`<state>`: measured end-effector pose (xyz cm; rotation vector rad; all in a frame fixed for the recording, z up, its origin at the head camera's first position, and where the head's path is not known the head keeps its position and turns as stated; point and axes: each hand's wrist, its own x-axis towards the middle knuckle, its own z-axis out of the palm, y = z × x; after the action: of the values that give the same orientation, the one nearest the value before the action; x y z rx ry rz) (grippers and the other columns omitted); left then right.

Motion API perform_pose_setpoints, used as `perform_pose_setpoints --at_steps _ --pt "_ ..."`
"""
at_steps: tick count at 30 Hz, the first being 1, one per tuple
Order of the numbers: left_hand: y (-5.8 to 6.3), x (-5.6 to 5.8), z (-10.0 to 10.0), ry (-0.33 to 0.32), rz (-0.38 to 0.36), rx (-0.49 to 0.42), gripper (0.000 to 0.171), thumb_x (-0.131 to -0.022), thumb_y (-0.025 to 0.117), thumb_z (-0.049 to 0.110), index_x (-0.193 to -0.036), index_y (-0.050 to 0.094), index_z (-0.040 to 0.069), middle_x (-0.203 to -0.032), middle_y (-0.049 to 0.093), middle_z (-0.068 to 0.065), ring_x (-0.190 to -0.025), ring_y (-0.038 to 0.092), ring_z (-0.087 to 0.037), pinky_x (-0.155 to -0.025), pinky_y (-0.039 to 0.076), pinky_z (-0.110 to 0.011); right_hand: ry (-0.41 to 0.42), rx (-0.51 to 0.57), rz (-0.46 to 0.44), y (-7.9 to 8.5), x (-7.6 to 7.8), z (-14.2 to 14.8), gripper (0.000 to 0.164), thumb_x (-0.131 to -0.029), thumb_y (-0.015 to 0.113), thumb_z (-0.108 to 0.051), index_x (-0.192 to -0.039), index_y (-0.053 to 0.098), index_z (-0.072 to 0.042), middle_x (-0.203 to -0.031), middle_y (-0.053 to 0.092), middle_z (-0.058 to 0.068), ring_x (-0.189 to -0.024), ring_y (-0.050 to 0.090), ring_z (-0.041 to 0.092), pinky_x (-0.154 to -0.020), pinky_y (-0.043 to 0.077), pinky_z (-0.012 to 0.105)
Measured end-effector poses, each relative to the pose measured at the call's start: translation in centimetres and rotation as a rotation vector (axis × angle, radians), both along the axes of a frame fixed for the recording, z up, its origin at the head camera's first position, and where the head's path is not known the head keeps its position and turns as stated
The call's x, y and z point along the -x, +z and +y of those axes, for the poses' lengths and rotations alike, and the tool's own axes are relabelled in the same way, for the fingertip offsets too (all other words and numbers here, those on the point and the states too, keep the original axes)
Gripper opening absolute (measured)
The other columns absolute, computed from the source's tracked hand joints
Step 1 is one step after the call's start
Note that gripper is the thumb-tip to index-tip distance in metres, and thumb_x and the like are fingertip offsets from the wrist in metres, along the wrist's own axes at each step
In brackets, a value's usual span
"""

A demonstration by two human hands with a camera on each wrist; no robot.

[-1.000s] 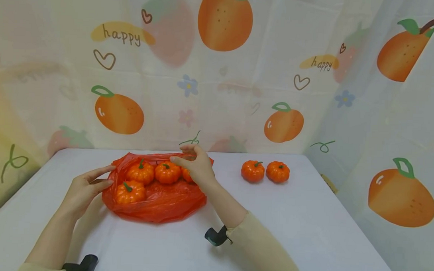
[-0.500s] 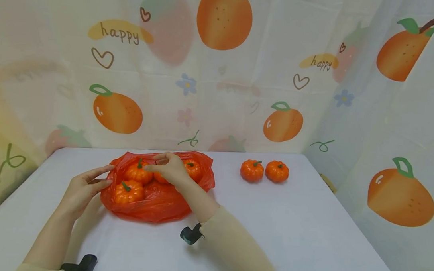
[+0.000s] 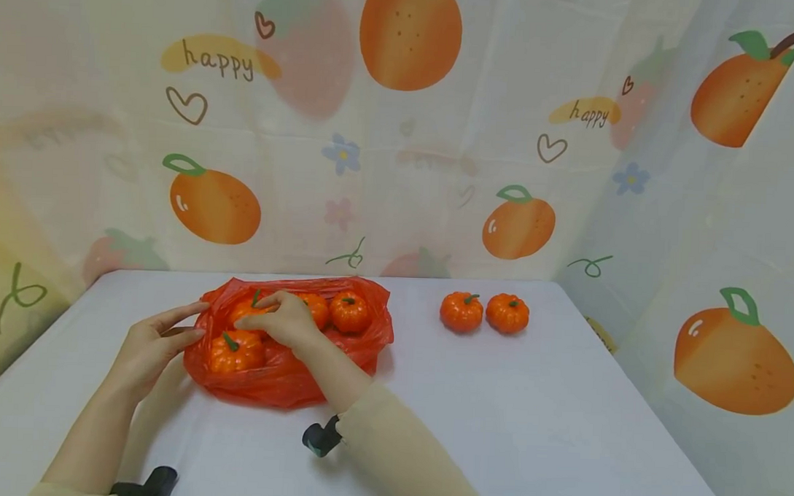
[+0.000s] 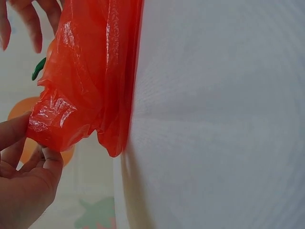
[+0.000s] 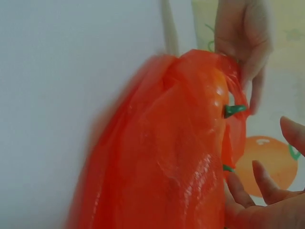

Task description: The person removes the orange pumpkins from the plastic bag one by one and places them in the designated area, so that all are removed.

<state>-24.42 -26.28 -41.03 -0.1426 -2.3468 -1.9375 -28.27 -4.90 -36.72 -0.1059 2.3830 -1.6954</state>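
A red plastic bag (image 3: 280,386) lies on the white table with its mouth open upward, several small orange pumpkins inside. My left hand (image 3: 149,349) holds the bag's left rim between thumb and fingers; the left wrist view shows the red film (image 4: 52,121) at its fingertips. My right hand (image 3: 288,321) reaches over the bag with its fingers spread, over the rear left pumpkin (image 3: 242,312) and partly hiding it. Near it are the front left pumpkin (image 3: 237,353), a middle pumpkin (image 3: 317,309) and a right one (image 3: 350,312). Green stems (image 5: 233,110) poke up beside the rim.
Two more orange pumpkins, a left one (image 3: 461,313) and a right one (image 3: 508,314), stand on the table (image 3: 529,420) to the right of the bag. A curtain (image 3: 427,132) printed with fruit hangs behind the table's back edge.
My right hand has moved left across the bag, from the right pumpkin to the rear left one, uncovering the right and middle pumpkins. My left hand stays at the left rim.
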Motion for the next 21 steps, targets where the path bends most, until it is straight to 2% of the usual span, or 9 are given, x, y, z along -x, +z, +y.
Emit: perform_pose_setpoints --at_steps 8,14,17,21 --pt "0.3 0.1 0.1 0.024 -0.015 0.073 0.042 -0.095 0.065 0.017 -0.137 0.060 0.022 -0.106 0.054 0.042 -0.087 0.063 0.014 -0.075 0.050 -0.004 -0.004 -0.056 -0.014 -0.9 -0.6 -1.3 0.036 -0.073 0.088 -0.024 -0.100 0.067 -0.014 -0.098 0.065 -0.001 -0.087 0.055 0.014 -0.077 0.053 0.030" --pt "0.2 0.0 0.2 0.011 -0.014 0.027 0.039 -0.095 0.065 0.013 -0.132 0.064 0.026 -0.106 0.056 0.040 -0.086 0.064 0.012 -0.075 0.050 -0.004 -0.016 -0.165 -0.002 -1.2 -0.8 -2.0 0.042 -0.071 0.089 -0.030 -0.104 0.066 -0.017 -0.104 0.067 -0.001 -0.096 0.058 0.016 -0.084 0.055 0.030" --pt "0.2 0.0 0.2 0.010 -0.014 0.011 0.039 -0.095 0.065 0.012 -0.131 0.065 0.026 -0.106 0.057 0.039 -0.086 0.064 0.011 -0.074 0.050 -0.004 -0.005 -0.233 0.018 -1.4 -0.9 -2.2 0.048 -0.070 0.089 -0.035 -0.108 0.065 -0.017 -0.108 0.067 -0.001 -0.102 0.059 0.017 -0.089 0.055 0.031" --pt "0.1 -0.1 0.2 0.006 -0.011 0.008 0.039 -0.095 0.065 0.012 -0.132 0.064 0.024 -0.106 0.057 0.039 -0.086 0.065 0.011 -0.075 0.050 -0.004 0.017 -0.280 0.010 -1.7 -1.1 -2.3 0.050 -0.071 0.088 -0.037 -0.110 0.064 -0.016 -0.107 0.067 -0.002 -0.102 0.059 0.017 -0.090 0.055 0.032"
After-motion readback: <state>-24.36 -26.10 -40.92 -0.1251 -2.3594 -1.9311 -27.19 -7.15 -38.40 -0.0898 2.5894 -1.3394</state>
